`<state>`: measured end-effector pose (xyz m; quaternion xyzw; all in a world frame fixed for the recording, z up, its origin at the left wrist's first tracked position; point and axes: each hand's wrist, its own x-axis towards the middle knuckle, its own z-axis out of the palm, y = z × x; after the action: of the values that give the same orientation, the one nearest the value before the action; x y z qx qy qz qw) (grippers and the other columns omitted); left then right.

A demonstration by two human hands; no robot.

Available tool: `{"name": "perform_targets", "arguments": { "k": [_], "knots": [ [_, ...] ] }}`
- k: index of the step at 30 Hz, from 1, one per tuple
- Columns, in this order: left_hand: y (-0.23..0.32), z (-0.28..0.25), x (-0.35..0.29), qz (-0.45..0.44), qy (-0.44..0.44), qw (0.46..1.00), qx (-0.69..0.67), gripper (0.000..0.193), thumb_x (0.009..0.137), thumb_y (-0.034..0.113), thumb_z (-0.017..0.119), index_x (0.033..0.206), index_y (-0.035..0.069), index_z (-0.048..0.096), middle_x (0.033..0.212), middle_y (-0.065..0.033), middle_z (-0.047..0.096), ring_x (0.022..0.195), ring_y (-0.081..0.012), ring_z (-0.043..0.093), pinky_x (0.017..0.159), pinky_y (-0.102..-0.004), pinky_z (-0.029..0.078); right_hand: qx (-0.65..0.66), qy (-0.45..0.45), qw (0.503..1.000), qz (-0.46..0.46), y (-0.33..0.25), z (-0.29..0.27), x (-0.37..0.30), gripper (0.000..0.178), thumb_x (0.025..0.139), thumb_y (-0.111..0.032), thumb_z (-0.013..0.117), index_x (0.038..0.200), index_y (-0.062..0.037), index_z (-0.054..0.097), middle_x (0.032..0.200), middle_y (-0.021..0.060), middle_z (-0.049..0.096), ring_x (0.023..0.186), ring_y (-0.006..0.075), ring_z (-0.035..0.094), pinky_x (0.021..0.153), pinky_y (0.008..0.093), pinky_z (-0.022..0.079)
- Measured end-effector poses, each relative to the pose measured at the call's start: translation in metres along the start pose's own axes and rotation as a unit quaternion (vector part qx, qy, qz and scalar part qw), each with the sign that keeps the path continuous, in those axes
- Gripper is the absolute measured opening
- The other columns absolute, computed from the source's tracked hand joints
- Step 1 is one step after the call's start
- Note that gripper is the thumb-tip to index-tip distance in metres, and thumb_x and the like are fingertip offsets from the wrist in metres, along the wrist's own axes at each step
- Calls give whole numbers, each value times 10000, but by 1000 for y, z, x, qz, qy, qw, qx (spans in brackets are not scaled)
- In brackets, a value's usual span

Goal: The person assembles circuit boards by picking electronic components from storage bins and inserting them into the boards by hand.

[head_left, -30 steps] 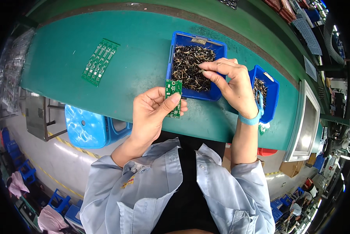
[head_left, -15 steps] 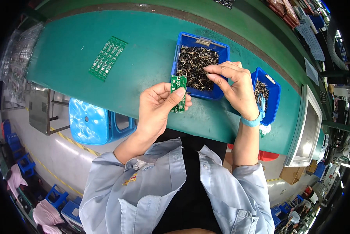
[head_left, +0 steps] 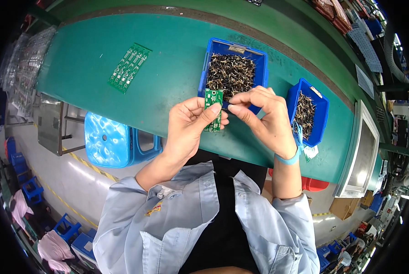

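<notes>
My left hand [head_left: 190, 118] grips a narrow green circuit board [head_left: 217, 97] upright in front of me, thumb pressed on its face and fingers behind it. Close to the board's right edge, my right hand [head_left: 266, 118] has thumb and forefinger pinched together. Whatever sits between those fingertips is too small to make out. Just behind both hands stands a blue bin [head_left: 258, 59] of small dark parts with thin metal leads [head_left: 231, 73]. A light blue band [head_left: 289, 159] circles my right wrist.
Another blue bin [head_left: 323, 112] with similar leaded parts stands to the right. A green circuit board panel [head_left: 129, 68] lies on the green tabletop [head_left: 177, 59] at left. A blue stool [head_left: 105, 141] is below the front edge. A white-framed panel [head_left: 360, 155] borders the right end.
My right hand has come down and left from over the near bin to the board's edge, fingers still pinched. My left hand, with the board, has shifted slightly right.
</notes>
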<state>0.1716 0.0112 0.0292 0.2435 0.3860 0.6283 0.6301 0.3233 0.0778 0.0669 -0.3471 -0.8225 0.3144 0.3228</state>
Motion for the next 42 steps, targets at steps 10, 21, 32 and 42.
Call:
{"name": "perform_targets", "arguments": {
  "k": [10, 21, 32, 42],
  "knots": [
    [-11, 12, -3, -1, -36, 999, -8, 78, 803, 38, 565, 835, -33, 558, 718, -108, 591, 620, -156, 587, 582, -226, 482, 62, -34, 996, 50, 2, 2, -23, 32, 733, -38, 583, 704, -51, 577, 649, 2, 568, 575, 142, 460, 628, 250, 320],
    [-15, 8, -8, -2, -42, 999, -17, 90, 795, 8, 567, 869, -45, 567, 773, -84, 592, 631, -135, 567, 615, -210, 473, 79, -16, 996, 25, 3, 4, -28, 12, 731, -48, 591, 727, -51, 580, 647, 0, 562, 571, 138, 443, 628, 257, 314],
    [-6, -6, -7, 21, -11, 1000, 5, 73, 786, -7, 576, 851, -39, 571, 767, -68, 588, 616, -113, 549, 613, -192, 456, -260, 93, 961, -4, 25, 8, 3, 51, 698, -77, 619, 745, -67, 599, 747, 17, 515, 688, 169, 434, 660, 292, 308],
    [-1, -9, -4, -2, -12, 1000, 3, 59, 786, -7, 577, 839, -33, 571, 744, -61, 587, 596, -99, 542, 594, -180, 453, -367, 122, 922, -24, 41, 17, 23, 81, 678, -75, 623, 758, -63, 612, 829, 38, 502, 756, 193, 425, 686, 332, 307]
  ]
}}
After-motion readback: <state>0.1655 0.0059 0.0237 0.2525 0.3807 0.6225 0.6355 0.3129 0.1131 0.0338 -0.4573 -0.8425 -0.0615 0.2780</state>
